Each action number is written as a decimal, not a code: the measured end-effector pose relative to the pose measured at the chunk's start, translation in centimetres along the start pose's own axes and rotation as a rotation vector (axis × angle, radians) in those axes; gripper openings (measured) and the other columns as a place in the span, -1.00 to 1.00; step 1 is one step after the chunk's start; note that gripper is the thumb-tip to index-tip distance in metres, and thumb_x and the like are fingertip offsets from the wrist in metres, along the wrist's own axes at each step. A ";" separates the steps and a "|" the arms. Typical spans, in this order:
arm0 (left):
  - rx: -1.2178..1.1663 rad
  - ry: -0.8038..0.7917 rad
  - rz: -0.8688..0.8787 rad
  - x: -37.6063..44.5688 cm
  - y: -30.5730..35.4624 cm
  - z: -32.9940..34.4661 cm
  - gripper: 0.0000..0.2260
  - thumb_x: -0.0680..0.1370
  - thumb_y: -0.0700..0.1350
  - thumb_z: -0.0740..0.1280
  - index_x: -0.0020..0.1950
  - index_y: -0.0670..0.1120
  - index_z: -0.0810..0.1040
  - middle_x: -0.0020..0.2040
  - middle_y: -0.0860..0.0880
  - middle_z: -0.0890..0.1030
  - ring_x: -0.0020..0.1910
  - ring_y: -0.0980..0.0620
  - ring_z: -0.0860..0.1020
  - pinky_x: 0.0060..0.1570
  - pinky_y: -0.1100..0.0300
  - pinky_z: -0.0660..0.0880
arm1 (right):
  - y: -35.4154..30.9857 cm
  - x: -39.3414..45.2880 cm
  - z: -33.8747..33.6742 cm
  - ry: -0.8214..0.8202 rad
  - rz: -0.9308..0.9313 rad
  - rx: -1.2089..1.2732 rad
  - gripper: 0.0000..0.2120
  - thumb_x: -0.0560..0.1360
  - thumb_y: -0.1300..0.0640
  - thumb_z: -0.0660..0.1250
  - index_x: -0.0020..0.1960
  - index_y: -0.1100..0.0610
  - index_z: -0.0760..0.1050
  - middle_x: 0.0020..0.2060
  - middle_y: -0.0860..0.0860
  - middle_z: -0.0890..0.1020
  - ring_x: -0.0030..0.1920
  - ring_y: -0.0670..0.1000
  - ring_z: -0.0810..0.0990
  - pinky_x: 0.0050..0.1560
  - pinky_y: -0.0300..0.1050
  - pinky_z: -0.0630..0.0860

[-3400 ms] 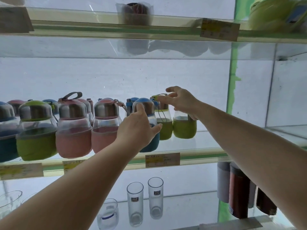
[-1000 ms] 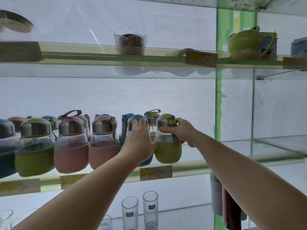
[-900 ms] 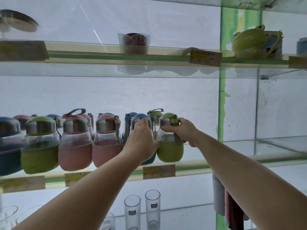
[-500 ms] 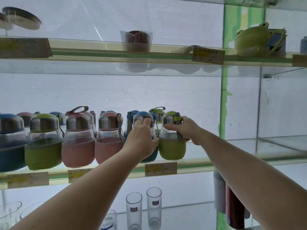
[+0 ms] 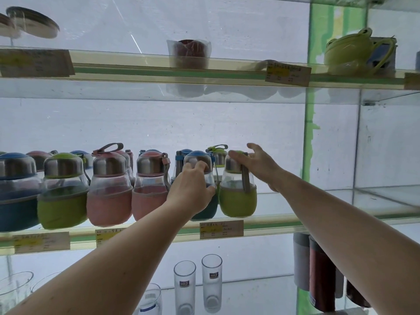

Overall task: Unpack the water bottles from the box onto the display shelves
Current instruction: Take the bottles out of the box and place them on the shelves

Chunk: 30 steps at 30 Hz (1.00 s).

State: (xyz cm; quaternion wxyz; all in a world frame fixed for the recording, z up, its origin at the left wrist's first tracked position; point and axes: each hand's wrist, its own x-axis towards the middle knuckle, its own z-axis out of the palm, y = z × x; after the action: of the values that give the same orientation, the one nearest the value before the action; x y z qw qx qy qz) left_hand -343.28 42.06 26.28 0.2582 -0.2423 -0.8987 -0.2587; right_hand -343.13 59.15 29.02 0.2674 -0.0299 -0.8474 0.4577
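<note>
Middle glass shelf, front row from left: blue-sleeved bottle, green-sleeved bottle, two pink-sleeved bottles, more bottles in a row behind. Left hand wraps the blue-capped bottle, fingers curled over its steel collar, bottle standing at the shelf front. Just beside it on the right, touching or nearly: green bottle, upright on the shelf. Right hand is spread loose, fingers straight over that bottle's cap; contact unclear. Price tag on the shelf edge below. Lower shelf: two clear tumblers.
</note>
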 end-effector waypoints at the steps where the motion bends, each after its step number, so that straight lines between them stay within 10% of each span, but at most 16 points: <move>1: -0.009 0.013 -0.007 0.0 -0.1 -0.2 -0.52 0.53 -0.05 0.30 0.42 -0.06 0.25 0.34 -0.10 0.36 0.24 -0.09 0.44 0.17 0.12 0.41 | -0.4 0.0 -0.1 0.030 -0.022 0.000 -0.25 0.44 -0.24 0.28 0.49 0.05 0.10 0.44 0.11 0.30 0.39 0.14 0.34 0.30 0.02 0.32; 13: -0.036 0.124 -0.103 -1.8 -2.8 -4.6 -0.60 0.53 -0.04 0.30 0.31 -0.14 0.33 0.24 -0.12 0.43 0.16 -0.06 0.44 -0.03 0.19 0.30 | -7.2 -2.1 2.6 0.139 -0.349 -0.298 -0.54 0.53 -0.14 0.22 0.35 0.06 0.37 0.37 -0.01 0.42 0.33 0.03 0.40 0.27 -0.10 0.33; 30: 0.154 0.189 -0.526 -11.9 -14.2 -13.4 -0.56 0.53 -0.05 0.31 0.37 -0.12 0.31 0.26 -0.11 0.40 0.07 0.00 0.43 0.02 0.21 0.35 | -14.7 -10.0 21.4 -0.384 -0.610 -0.051 -0.72 0.54 0.05 0.26 0.18 0.13 0.56 0.12 0.03 0.61 0.01 -0.03 0.50 -0.16 -0.30 0.36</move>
State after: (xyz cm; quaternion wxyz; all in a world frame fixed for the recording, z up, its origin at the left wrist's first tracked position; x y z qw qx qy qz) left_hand -337.87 19.93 24.27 0.2828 0.0444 -0.9195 -0.2693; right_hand -341.98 31.43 27.00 0.2265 0.3042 -0.8634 0.3327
